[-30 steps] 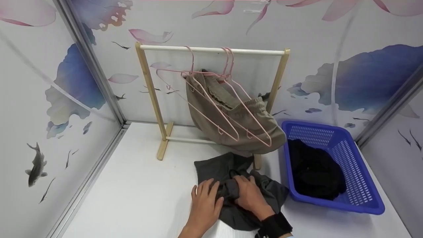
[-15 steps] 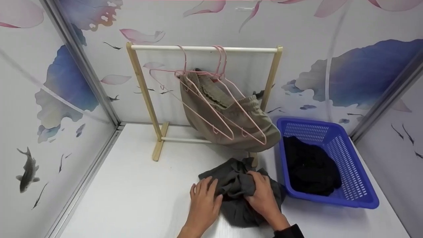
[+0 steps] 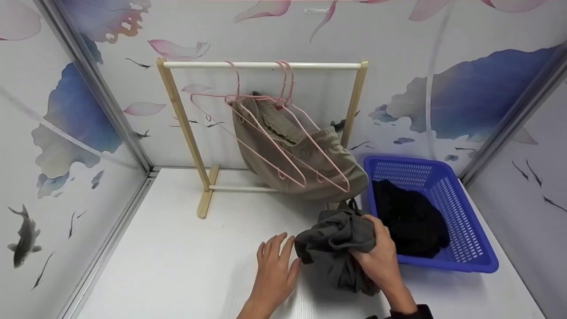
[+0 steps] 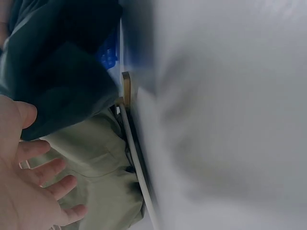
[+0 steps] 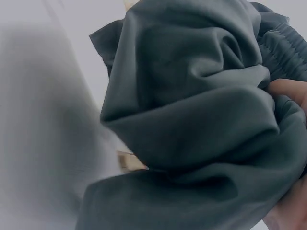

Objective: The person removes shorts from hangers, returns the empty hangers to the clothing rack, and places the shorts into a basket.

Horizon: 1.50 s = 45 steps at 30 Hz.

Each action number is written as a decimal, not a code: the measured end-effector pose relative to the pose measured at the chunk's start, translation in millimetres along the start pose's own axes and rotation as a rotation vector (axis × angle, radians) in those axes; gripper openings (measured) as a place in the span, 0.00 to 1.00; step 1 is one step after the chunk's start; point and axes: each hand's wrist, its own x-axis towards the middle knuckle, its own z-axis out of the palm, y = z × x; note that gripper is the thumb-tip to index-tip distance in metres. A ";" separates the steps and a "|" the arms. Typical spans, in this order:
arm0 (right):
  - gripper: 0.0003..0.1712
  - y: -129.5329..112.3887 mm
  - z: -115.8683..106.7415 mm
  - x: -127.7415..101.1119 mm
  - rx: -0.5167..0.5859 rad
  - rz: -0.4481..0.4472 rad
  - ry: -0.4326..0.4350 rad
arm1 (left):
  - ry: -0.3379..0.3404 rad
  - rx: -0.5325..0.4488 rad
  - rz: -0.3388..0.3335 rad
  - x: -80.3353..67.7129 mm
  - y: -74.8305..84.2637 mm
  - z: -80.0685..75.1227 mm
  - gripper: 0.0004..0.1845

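Note:
My right hand (image 3: 378, 259) grips a bunched pair of dark grey shorts (image 3: 339, 241) by its right side, in front of the clothes rack. A gathered elastic waistband (image 5: 285, 48) shows beside the fingers in the right wrist view. Loose folds hang below the grip and hide part of the palm. My left hand (image 3: 274, 268) is spread over the white table (image 3: 177, 266), fingertips near the shorts' left edge and holding nothing. In the left wrist view, its fingers (image 4: 53, 167) are loosely extended beneath the grey cloth.
A wooden rack with a white rail (image 3: 261, 65) stands at the back. Several pink hangers (image 3: 292, 166) hang from it, with khaki elastic-waisted shorts (image 3: 266, 155) among them. A blue basket (image 3: 469, 212) at the right holds black clothing (image 3: 412, 221).
The right hand has drawn the shorts together and moved them right, toward the basket, off the spread they had on the table. The left hand has let the cloth slip from under its fingers.

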 end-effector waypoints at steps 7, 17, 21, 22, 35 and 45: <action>0.42 -9.3 -36.8 8.7 0.114 0.030 0.104 | -0.056 -0.012 0.017 6.2 6.7 -4.2 0.24; 0.42 -5.1 -88.6 31.3 0.146 0.028 0.312 | -0.121 -0.024 0.014 13.0 14.9 -7.7 0.25; 0.41 2.4 -99.2 40.2 0.096 0.043 0.367 | -0.096 -0.023 0.051 17.1 17.6 -8.3 0.25; 0.41 5.2 -100.6 42.3 0.087 0.046 0.381 | -0.090 -0.022 0.061 18.2 18.3 -8.4 0.25; 0.39 60.2 -96.3 59.9 -0.045 0.116 0.465 | -0.090 0.042 0.170 34.3 31.8 -7.5 0.24; 0.31 95.6 -82.5 66.4 -0.263 -0.089 0.441 | -0.065 0.067 0.223 36.5 37.6 -2.2 0.23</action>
